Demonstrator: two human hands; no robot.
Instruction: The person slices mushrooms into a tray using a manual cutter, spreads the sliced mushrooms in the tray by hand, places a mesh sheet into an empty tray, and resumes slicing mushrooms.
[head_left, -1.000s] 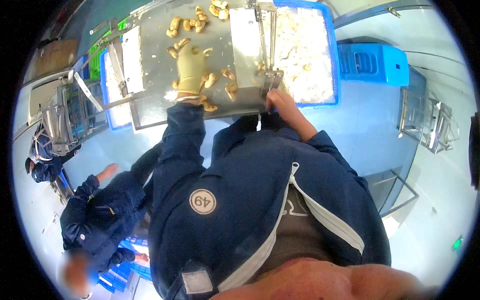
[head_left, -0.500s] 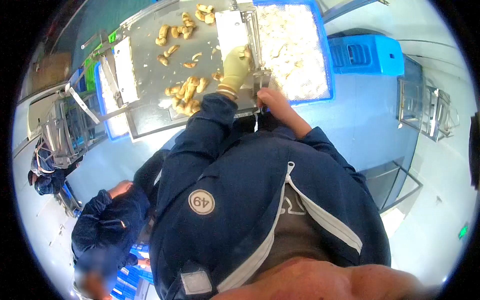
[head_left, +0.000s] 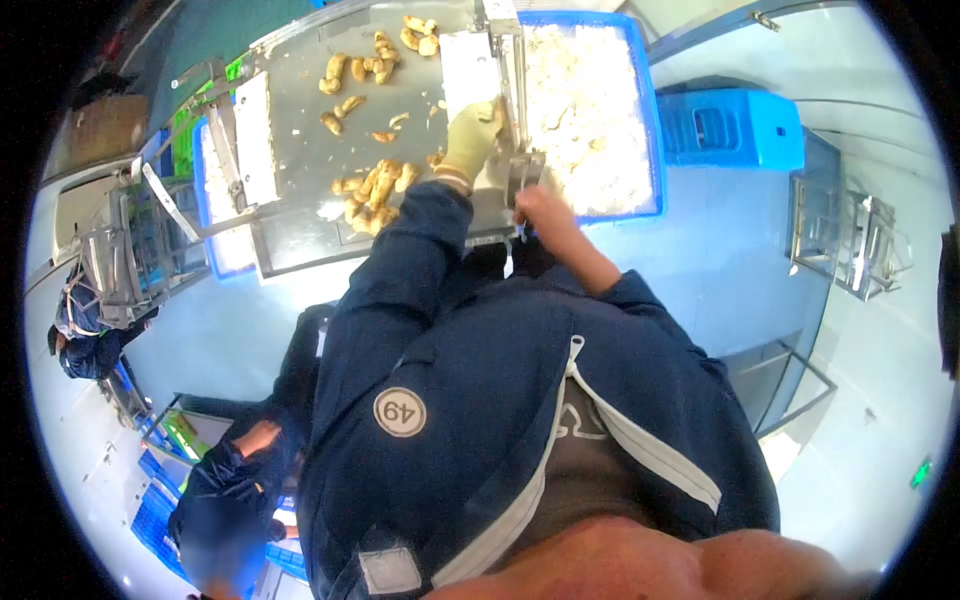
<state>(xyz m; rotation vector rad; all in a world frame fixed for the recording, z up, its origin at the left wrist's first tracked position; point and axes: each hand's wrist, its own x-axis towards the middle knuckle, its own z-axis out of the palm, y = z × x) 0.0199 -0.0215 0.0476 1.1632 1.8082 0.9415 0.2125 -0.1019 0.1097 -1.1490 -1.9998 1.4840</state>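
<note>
Left hand (head_left: pixel 472 138), gloved, is on the white board (head_left: pixel 466 62) just left of the metal cutter (head_left: pixel 515 85); fingers look curled, can't tell if that grip pinches anything. Right hand (head_left: pixel 545 212), bare, has its grip wrapped round the near end of the lever (head_left: pixel 526 168), probably so one hand steadies while the other works the arm. Mushroom-like pieces (head_left: pixel 380 188) lie left of the glove on the tabletop (head_left: pixel 300 175), near cluster likely kept within easy reach. Blue tray (head_left: pixel 659 160) sits right of the cutter, presumably to catch pale slices (head_left: pixel 590 115). Left fingertips and the lever's end are hidden; cutter's far end is cut off
</note>
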